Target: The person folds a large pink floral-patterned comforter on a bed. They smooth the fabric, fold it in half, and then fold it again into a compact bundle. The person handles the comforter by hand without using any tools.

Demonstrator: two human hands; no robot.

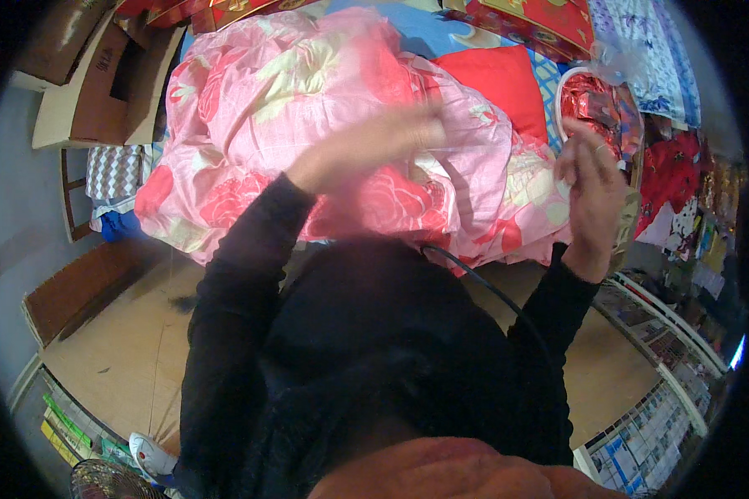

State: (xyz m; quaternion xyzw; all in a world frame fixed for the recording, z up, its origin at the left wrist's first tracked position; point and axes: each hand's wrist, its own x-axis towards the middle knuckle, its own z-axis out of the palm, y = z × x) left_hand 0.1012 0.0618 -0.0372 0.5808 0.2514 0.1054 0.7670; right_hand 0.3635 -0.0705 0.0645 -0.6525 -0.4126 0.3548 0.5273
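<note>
A pink floral quilt [274, 81] lies bunched in front of me, with large rose and pale leaf prints. Above its middle is my left hand [387, 134], blurred by motion, its fingers pointing right; what they hold, if anything, is not clear. My right hand [593, 193] is raised over the quilt's right end, fingers bent and a ring on one of them. A small pale spot shows by its thumb, too blurred to name. From the left hand a faint thin line, possibly thread, runs rightward over the quilt.
A red cushion [499, 81] lies behind the quilt, with a basket of red foil-wrapped things [590, 106] to its right. Cardboard boxes [100, 106] stand at the left, red gift boxes [530, 25] at the back. A dark cable [474, 274] crosses near my right arm.
</note>
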